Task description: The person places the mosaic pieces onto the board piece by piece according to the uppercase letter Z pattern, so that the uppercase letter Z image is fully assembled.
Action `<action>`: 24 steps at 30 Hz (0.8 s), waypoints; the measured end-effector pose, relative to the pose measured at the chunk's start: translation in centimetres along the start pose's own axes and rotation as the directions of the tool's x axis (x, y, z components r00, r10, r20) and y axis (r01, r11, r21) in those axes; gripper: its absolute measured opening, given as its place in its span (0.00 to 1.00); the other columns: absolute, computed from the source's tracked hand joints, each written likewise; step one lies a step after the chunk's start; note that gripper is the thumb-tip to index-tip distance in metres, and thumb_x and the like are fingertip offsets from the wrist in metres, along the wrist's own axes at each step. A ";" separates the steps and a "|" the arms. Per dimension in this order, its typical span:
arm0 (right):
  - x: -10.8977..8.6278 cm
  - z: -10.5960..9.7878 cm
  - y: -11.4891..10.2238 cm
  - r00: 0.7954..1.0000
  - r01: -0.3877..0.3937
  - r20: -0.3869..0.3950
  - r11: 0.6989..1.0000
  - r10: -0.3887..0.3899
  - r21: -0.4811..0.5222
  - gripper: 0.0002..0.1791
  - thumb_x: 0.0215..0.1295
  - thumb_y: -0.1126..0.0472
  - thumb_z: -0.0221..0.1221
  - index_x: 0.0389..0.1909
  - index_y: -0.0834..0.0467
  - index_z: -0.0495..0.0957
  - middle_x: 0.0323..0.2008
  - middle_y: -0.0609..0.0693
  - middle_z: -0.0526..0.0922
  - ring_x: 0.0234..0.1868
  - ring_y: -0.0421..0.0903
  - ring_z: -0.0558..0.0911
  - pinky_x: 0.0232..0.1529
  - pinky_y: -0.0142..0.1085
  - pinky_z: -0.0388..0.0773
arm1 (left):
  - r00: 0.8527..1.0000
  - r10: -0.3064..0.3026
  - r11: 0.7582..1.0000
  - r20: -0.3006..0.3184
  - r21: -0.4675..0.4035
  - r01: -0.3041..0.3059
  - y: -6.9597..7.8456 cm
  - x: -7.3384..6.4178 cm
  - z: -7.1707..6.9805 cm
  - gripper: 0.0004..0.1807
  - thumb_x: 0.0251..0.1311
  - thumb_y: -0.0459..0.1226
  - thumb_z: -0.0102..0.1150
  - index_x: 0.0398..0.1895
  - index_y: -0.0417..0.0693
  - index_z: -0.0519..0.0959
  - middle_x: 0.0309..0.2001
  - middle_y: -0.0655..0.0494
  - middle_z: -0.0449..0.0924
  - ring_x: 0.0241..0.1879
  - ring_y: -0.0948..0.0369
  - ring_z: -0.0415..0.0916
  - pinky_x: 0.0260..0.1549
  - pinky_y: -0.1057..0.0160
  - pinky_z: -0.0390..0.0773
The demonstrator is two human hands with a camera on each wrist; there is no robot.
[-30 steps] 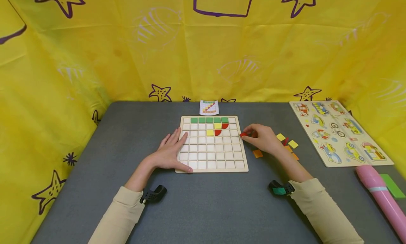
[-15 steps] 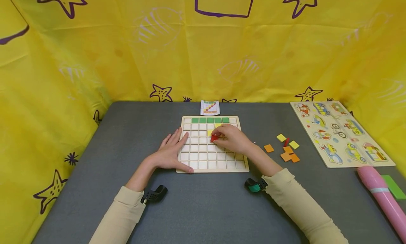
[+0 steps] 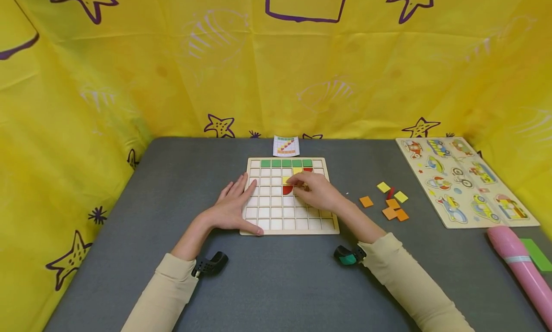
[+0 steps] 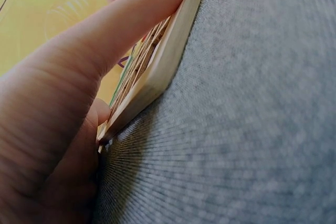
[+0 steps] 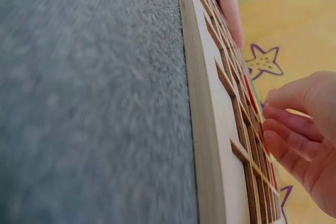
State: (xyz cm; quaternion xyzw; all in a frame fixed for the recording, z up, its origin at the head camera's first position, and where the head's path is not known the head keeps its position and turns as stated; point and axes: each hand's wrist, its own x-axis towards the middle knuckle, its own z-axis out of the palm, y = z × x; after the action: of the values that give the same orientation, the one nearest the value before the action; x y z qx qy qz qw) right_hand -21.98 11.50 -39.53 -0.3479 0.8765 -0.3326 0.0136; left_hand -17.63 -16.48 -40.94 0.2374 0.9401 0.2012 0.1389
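A wooden grid board [image 3: 264,212] lies on the grey table with a row of green tiles [image 3: 286,163] along its top. My left hand [image 3: 228,208] rests spread over its left edge, thumb on the near corner; the thumb [image 4: 131,17] also shows in the left wrist view. A red quarter-round tile [image 3: 287,190] lies in a cell below a yellow tile [image 3: 285,179]. Just right of that red tile, my right hand [image 3: 316,190] hovers close over the grid, fingers bent, covering some cells. In the right wrist view the fingers [image 5: 291,135] show nothing between them.
A small pattern card [image 3: 286,146] lies behind the board. Loose orange tiles [image 3: 366,201], yellow tiles [image 3: 401,197] and a red piece [image 3: 390,193] lie to the right. Farther right are a picture puzzle board [image 3: 467,183], a pink cylindrical object [image 3: 513,260] and a green block [image 3: 536,255].
My right hand carried a red tile from the board's right side onto the grid. It now lies in a cell, released, with the fingers shifted slightly right. The left hand stays put.
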 end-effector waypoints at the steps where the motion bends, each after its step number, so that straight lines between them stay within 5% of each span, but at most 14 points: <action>1: -0.2 -0.2 0.1 1.000 -0.011 -0.014 1.000 0.011 0.017 0.11 0.66 0.67 0.59 0.48 0.61 0.82 0.42 0.51 0.84 0.41 0.45 0.79 0.43 0.41 0.77 | 1.000 0.001 1.000 0.000 0.002 -0.001 0.0 0.0 0.0 0.73 0.38 0.69 0.68 0.78 0.44 0.38 0.77 0.42 0.23 0.76 0.51 0.23 0.69 0.45 0.31; 13: -4.8 -3.2 2.4 0.967 -0.188 -0.167 0.982 0.191 0.036 0.07 0.64 0.65 0.62 0.42 0.59 0.84 0.38 0.51 0.84 0.34 0.46 0.80 0.36 0.39 0.77 | 1.000 0.010 1.000 -0.012 0.001 -0.010 0.0 0.0 0.0 0.73 0.37 0.69 0.69 0.78 0.44 0.39 0.77 0.42 0.24 0.76 0.51 0.23 0.68 0.44 0.31; 18: -7.2 -4.9 3.9 0.944 -0.258 -0.222 0.965 0.243 -0.040 0.07 0.65 0.64 0.62 0.42 0.58 0.84 0.40 0.53 0.84 0.33 0.47 0.81 0.34 0.39 0.77 | 1.000 0.010 1.000 -0.017 -0.006 -0.010 0.0 0.0 0.0 0.74 0.37 0.70 0.69 0.78 0.44 0.39 0.77 0.42 0.24 0.76 0.50 0.24 0.68 0.44 0.31; 24: -9.8 -7.4 5.3 0.921 -0.305 -0.297 0.941 0.252 -0.148 0.07 0.62 0.68 0.61 0.41 0.62 0.84 0.42 0.61 0.83 0.40 0.58 0.79 0.43 0.51 0.73 | 1.000 0.009 1.000 -0.016 -0.009 -0.009 -0.1 0.0 0.0 0.73 0.37 0.69 0.69 0.78 0.44 0.39 0.77 0.42 0.24 0.76 0.50 0.24 0.68 0.44 0.31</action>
State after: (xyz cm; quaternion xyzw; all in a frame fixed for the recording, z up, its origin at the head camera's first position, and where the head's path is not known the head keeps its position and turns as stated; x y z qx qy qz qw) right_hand -19.66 24.63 -38.97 -0.1696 0.9384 -0.2863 -0.0936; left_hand -17.62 -16.59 -41.00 0.2393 0.9392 0.2082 0.1318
